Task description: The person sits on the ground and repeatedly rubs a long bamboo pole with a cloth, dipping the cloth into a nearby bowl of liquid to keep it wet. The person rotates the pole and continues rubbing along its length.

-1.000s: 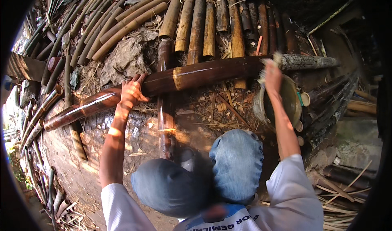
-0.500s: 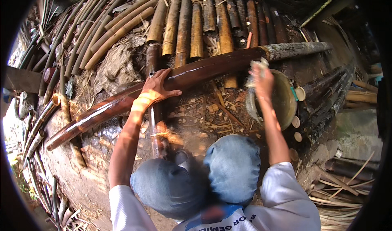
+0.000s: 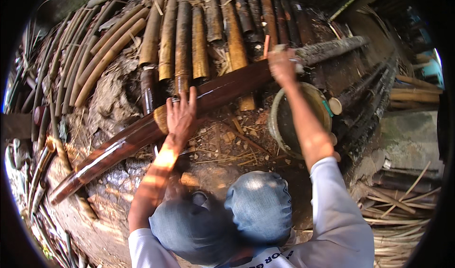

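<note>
A long bamboo pole point(image 3: 227, 87) lies slanted before me. Most of its length is dark brown and shiny wet, while its far right end is pale and rough. On the pole's middle rests my left hand point(image 3: 181, 114), fingers stretched out and a ring on one, beside a yellowish patch. Farther right, my right hand point(image 3: 283, 69) is closed around a pale wad, perhaps a rag or sponge, pressed to the pole where the dark wet part meets the pale end. The wad is mostly hidden by the blurred fingers. Below that hand stands a round basin point(image 3: 274, 122).
Several bamboo poles point(image 3: 184, 40) lie side by side beyond the pole, with curved ones point(image 3: 111, 47) at the left. Dark poles point(image 3: 362, 104) are stacked right of the basin. A rock point(image 3: 106, 97) sits far left. Chips and split strips point(image 3: 237, 140) litter the ground.
My right hand has moved from above the basin to the pole, bringing the pale wad onto it. The left hand still rests on the pole, its fingers now pointing farther forward. The view has shifted slightly.
</note>
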A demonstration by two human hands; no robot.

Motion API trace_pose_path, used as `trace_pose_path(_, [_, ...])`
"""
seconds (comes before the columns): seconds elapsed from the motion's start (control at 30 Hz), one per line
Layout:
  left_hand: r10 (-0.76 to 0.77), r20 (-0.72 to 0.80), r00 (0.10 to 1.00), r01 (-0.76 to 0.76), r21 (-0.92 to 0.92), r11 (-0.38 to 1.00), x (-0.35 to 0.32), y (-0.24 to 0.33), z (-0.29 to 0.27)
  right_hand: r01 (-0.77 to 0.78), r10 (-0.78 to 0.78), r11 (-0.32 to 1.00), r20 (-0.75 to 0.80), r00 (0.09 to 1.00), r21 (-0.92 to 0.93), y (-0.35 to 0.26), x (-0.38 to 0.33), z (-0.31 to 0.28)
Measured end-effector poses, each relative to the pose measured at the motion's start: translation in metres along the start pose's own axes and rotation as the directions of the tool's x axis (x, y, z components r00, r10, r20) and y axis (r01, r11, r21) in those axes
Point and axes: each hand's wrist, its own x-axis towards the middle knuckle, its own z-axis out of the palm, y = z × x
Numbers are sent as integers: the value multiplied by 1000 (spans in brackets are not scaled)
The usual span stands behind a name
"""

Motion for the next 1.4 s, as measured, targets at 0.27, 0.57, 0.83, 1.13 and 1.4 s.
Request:
trace_pose_path(0.27, [18, -50, 999, -24, -116, 993, 2, -36, -20, 550, -550, 835, -93, 830, -21, -35, -55, 56])
trace_pose_path(0.57, [-27, 3, 1000, 27, 114, 993, -85, -143, -39, 497, -513, 858, -282, 811, -131, 48, 17, 70])
trace_pose_path(0.83, [-230, 26, 973, 226, 99, 969, -189, -195, -42, 288, -348, 923, -232, 908, -257, 20, 4, 35])
trace_pose_path(1.13, [-188, -123, 974, 209, 188, 960, -212, -178, -23, 810, -833, 553, 120, 540, 195, -194, -223, 119])
trace_pose_path(1.4, [-221, -71, 973, 225, 52, 973, -205, -161, -16, 119, -21, 953, 331, 944, -279, -49, -43, 14])
